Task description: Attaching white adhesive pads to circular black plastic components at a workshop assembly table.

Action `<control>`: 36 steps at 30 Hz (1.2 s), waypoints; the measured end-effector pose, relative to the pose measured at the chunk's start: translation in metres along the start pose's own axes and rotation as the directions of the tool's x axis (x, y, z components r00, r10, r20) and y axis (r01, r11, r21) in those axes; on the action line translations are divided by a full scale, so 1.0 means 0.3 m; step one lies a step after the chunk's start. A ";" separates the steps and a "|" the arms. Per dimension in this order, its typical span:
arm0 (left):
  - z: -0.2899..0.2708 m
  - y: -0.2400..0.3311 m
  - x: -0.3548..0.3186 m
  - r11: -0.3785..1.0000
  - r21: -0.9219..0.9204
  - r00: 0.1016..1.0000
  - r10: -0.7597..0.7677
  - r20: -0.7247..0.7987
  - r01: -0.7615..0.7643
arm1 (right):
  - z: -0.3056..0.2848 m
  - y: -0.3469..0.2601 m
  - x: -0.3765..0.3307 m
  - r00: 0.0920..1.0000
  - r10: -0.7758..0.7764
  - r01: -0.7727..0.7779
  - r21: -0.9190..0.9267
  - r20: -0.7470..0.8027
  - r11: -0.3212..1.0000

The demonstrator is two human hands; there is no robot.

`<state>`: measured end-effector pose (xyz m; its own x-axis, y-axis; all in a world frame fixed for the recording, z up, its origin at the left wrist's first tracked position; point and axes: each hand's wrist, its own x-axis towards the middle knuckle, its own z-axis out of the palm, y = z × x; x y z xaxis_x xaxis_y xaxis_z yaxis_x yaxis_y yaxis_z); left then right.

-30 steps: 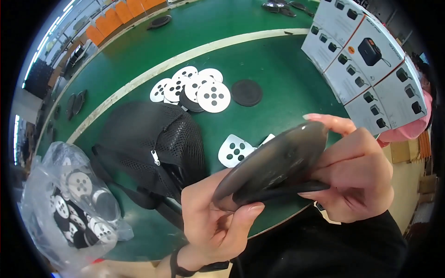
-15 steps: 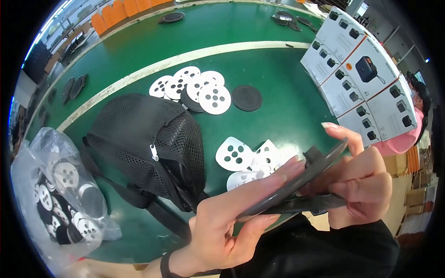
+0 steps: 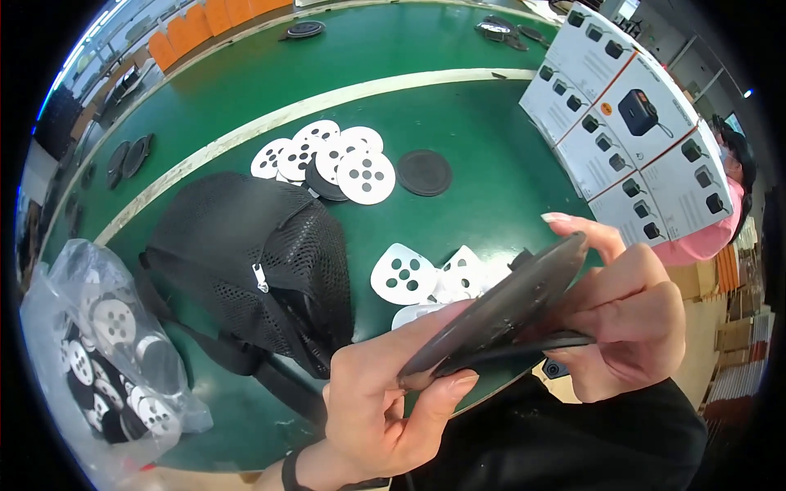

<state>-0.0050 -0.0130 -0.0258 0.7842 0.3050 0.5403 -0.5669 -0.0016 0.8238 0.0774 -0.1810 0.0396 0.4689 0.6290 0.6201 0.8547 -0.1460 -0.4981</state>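
holding a dark disc [image 3: 503, 303] at a tilt above the near edge of a green table [image 3: 475, 204]. pinching its lower left edge between thumb and fingers of the left hand [image 3: 385, 409]; clamping the right hand [image 3: 626, 319] on a thin dark piece [image 3: 532, 342] just below the disc, with one finger raised near the upper rim. facing white perforated sheets [image 3: 403, 275] just beyond, piled white discs [image 3: 365, 176] beside a flat black disc [image 3: 425, 173] farther off, and, at left, a black mesh bag [image 3: 246, 254] next to a clear plastic bag [image 3: 78, 263] of more discs [image 3: 115, 321].
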 end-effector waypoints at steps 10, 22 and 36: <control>-0.009 -0.010 -0.040 0.974 0.214 0.996 -0.062 -0.062 0.074 | 0.006 0.008 0.005 0.999 0.026 -0.023 0.064 -0.045 0.998; -0.008 0.024 0.011 0.972 0.233 0.983 -0.062 0.175 0.020 | 0.032 -0.002 0.007 0.958 0.165 -0.129 0.162 -0.234 0.978; 0.044 -0.040 0.000 0.985 0.157 0.997 0.076 -0.027 -0.071 | 0.049 0.048 0.003 0.949 0.021 -0.046 -0.074 -0.316 0.996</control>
<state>0.0051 -0.0256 -0.0334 0.7314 0.3296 0.5969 -0.5747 -0.1733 0.7998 0.0869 -0.1713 0.0240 0.5329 0.3527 0.7692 0.8461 -0.2310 -0.4803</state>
